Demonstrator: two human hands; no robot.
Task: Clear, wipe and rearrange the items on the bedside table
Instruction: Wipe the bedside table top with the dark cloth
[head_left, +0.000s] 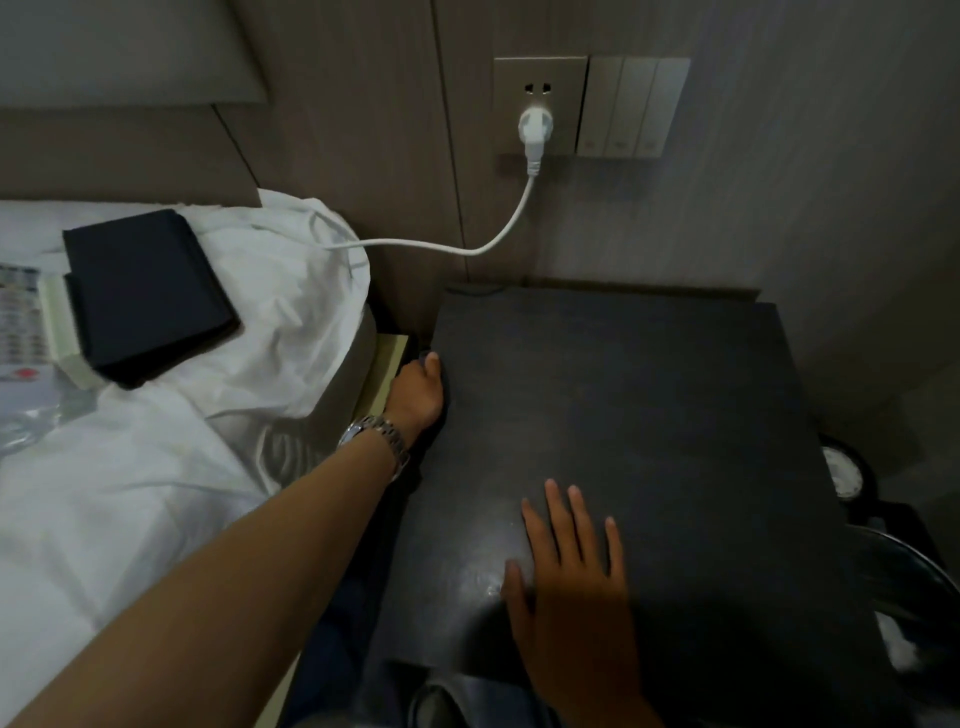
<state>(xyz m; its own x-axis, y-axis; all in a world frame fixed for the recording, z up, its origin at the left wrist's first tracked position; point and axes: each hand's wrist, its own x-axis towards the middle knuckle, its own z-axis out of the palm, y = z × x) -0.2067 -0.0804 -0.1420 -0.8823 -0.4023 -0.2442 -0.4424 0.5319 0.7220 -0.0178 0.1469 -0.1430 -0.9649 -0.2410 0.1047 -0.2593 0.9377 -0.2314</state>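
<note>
Dark bedside tabletop (649, 415) at centre right, bare-looking surface with a faint sheen near the front. Right hand (571, 582) laid flat on the near part of the tabletop, fingers straight and slightly spread, holding nothing. Left hand (418, 395) at the tabletop's left edge, between it and the bed (130, 493), thumb on top of the edge and the remaining fingers hidden down the side; cannot tell how tightly curled. Metal wristwatch (376, 439) on the left wrist. On the bed's white sheet, far left: a black folder (145, 296) lying on a pale box-like item (62, 332), with a remote control (18, 322) just beside it at the frame's edge. White plug (535, 127) seated in the wall socket (540, 104) above the tabletop, its white cable (467, 249) sagging left to the bed. Row of switches (634, 106) just right of the socket.
</note>
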